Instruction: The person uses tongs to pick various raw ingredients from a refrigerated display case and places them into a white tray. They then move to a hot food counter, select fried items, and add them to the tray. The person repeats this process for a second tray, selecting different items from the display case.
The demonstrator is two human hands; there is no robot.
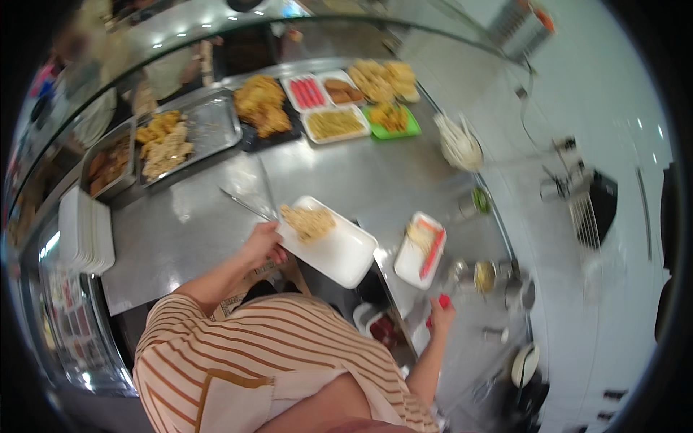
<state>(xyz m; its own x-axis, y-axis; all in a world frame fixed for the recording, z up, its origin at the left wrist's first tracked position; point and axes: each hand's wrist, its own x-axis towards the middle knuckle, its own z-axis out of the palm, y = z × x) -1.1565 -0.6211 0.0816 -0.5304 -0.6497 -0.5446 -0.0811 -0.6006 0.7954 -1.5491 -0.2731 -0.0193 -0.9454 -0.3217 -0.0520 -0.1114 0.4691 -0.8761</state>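
My left hand (pixel 264 245) grips the near left edge of a white rectangular tray (pixel 339 252) and holds it above the steel counter (pixel 195 224). A heap of pale fried food (pixel 308 221) lies on the tray's far end. My right hand (pixel 441 309) is low at the right, closed around a small red object (pixel 445 300); what it is cannot be told. A second, smaller white tray (pixel 415 260) with pale food and a red strip (pixel 433 252) rests just right of the held tray.
Steel pans (pixel 216 130) and small trays of fried foods line the far counter behind a curved glass guard. A stack of white trays (pixel 85 231) stands at the left. Metal tongs (pixel 245 203) lie on the counter. Small steel cups (pixel 482 274) and a bowl of utensils (pixel 459 144) sit at right.
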